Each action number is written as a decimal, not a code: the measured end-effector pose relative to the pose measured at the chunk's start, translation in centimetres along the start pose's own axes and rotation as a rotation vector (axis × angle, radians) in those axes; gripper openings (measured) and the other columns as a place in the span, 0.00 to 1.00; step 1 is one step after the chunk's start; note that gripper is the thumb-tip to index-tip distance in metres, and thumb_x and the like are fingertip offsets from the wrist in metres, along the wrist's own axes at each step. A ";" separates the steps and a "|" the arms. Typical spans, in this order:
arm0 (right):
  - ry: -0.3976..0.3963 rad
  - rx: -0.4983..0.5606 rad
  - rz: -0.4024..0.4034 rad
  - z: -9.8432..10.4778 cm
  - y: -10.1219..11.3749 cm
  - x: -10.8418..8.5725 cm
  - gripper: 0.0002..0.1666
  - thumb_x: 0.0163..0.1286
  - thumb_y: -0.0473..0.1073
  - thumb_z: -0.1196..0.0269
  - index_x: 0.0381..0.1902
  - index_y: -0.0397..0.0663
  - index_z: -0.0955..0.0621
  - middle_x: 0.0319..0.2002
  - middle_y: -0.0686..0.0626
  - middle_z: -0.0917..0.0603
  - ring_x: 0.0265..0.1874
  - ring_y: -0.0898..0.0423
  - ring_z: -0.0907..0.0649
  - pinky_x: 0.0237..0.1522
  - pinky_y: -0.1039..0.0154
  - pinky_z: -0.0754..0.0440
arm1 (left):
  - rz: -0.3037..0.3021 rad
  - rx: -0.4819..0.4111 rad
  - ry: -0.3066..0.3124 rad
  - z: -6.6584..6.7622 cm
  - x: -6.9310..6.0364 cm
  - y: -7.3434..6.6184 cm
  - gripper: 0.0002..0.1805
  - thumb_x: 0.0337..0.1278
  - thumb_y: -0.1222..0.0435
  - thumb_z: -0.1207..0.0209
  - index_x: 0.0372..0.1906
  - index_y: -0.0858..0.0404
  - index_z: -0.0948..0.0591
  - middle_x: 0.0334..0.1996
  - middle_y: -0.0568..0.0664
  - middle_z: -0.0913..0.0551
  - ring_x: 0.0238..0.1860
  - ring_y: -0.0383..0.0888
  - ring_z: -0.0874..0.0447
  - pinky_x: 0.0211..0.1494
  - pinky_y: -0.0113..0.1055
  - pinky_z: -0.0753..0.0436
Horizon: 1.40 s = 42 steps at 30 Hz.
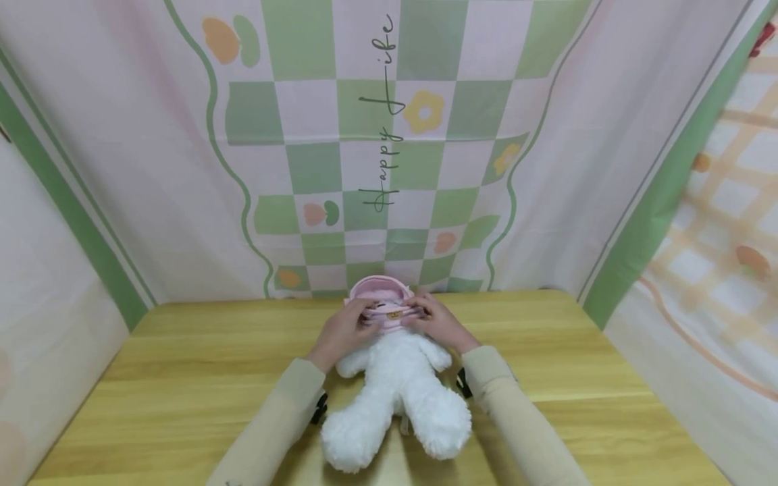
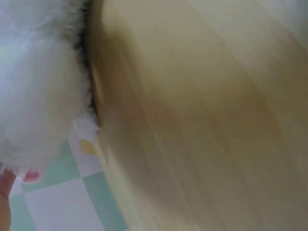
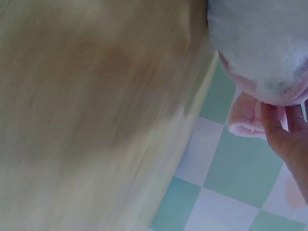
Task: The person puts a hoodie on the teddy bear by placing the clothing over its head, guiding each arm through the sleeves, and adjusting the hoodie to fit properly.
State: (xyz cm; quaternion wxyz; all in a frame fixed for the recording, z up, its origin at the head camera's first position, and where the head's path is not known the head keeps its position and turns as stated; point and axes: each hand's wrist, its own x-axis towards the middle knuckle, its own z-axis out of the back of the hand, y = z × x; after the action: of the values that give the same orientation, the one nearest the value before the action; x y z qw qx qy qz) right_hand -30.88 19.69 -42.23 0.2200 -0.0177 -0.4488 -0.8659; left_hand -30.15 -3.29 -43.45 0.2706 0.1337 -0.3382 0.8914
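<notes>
A white plush toy (image 1: 392, 378) lies on the table with its legs toward me. At its head end is a pink fabric piece (image 1: 379, 287), hat-like, with a curved rim and a small gold-brown mark. My left hand (image 1: 343, 331) grips this piece from the left, and my right hand (image 1: 442, 325) pinches its right side. The toy's face is hidden. In the right wrist view, the fingers (image 3: 274, 122) are bent at a pink fuzzy flap (image 3: 245, 115) below the white fur. Only a sliver of the left hand (image 2: 4, 207) shows in the left wrist view, beside white fur (image 2: 33, 96).
The wood-grain table (image 1: 200, 378) ends just behind the pink piece. A green-and-white checked curtain (image 1: 371, 108) hangs along that back edge. Side curtains (image 1: 717, 270) flank the table, and dark wrist straps (image 1: 464, 383) show at the cuffs.
</notes>
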 end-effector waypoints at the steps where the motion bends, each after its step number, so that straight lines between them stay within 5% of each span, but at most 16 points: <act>1: -0.006 -0.006 -0.007 -0.1 -0.4 0.2 0.16 0.68 0.39 0.40 0.51 0.38 0.20 0.41 0.42 0.26 0.41 0.53 0.26 0.45 0.61 0.26 | 0.009 -0.012 0.001 0.1 0.0 0.0 0.18 0.61 0.56 0.40 0.54 0.58 0.24 0.47 0.51 0.18 0.45 0.46 0.17 0.50 0.41 0.17; 6: -0.034 -0.016 -0.018 -0.3 0.3 0.4 0.12 0.70 0.39 0.43 0.43 0.37 0.18 0.35 0.45 0.26 0.31 0.58 0.31 0.35 0.69 0.31 | 0.011 0.025 0.007 0.3 0.1 0.3 0.11 0.66 0.58 0.46 0.46 0.59 0.21 0.43 0.50 0.17 0.42 0.45 0.18 0.47 0.41 0.18; 15: 0.011 0.010 -0.022 0.4 4.3 -0.7 0.11 0.69 0.35 0.43 0.38 0.30 0.19 0.35 0.43 0.27 0.35 0.60 0.30 0.41 0.67 0.31 | -0.025 0.030 0.029 0.6 -0.2 0.5 0.10 0.66 0.59 0.46 0.44 0.59 0.19 0.47 0.50 0.16 0.48 0.48 0.17 0.53 0.44 0.18; 22: 0.030 0.032 -0.019 0.0 1.9 -0.1 0.09 0.67 0.35 0.40 0.31 0.32 0.20 0.37 0.42 0.28 0.36 0.58 0.30 0.41 0.65 0.30 | -0.024 0.056 0.081 0.7 -0.8 0.7 0.10 0.64 0.59 0.44 0.44 0.58 0.17 0.47 0.51 0.18 0.44 0.50 0.17 0.51 0.45 0.17; 25: 0.022 0.031 -0.014 -0.3 0.2 0.2 0.09 0.68 0.37 0.40 0.39 0.35 0.18 0.42 0.40 0.26 0.42 0.55 0.27 0.47 0.60 0.27 | -0.037 0.097 0.022 0.4 -1.0 0.9 0.10 0.62 0.59 0.42 0.44 0.57 0.17 0.47 0.49 0.18 0.45 0.49 0.16 0.50 0.43 0.16; 30: -0.032 0.027 0.039 -0.5 -0.9 0.1 0.21 0.65 0.35 0.38 0.55 0.34 0.26 0.51 0.35 0.24 0.53 0.41 0.24 0.58 0.46 0.26 | -0.153 0.188 -0.173 -0.3 -1.2 1.1 0.10 0.55 0.62 0.36 0.42 0.59 0.18 0.45 0.50 0.19 0.37 0.45 0.15 0.37 0.34 0.15; 34: -0.120 0.009 0.035 -0.5 -1.2 -0.3 0.22 0.60 0.35 0.33 0.49 0.37 0.30 0.48 0.37 0.24 0.53 0.40 0.25 0.61 0.41 0.28 | -0.194 0.254 -0.284 -0.5 -1.5 0.9 0.14 0.52 0.61 0.34 0.42 0.61 0.23 0.43 0.54 0.24 0.25 0.41 0.20 0.22 0.26 0.22; 39: -0.193 -0.137 0.072 -0.3 -1.4 -0.5 0.13 0.57 0.40 0.30 0.35 0.43 0.24 0.39 0.44 0.25 0.43 0.49 0.24 0.50 0.50 0.22 | -0.294 0.335 -0.318 -0.7 -1.7 1.2 0.11 0.50 0.61 0.32 0.36 0.58 0.22 0.37 0.50 0.23 0.27 0.39 0.21 0.24 0.26 0.21; 42: -0.176 -0.159 0.100 -0.1 -1.7 -0.7 0.11 0.59 0.39 0.31 0.39 0.43 0.20 0.41 0.44 0.22 0.43 0.49 0.22 0.49 0.51 0.20 | -0.338 0.346 -0.289 -0.6 -1.8 1.4 0.11 0.49 0.60 0.32 0.37 0.57 0.18 0.37 0.48 0.20 0.34 0.40 0.19 0.32 0.28 0.17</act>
State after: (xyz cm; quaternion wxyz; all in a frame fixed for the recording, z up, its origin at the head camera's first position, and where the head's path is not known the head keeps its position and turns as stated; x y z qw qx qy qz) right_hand -30.89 20.71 -43.74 0.2204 -0.1334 -0.3947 -0.8819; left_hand -29.47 -4.44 -45.40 0.3376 0.3580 -0.1892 0.8498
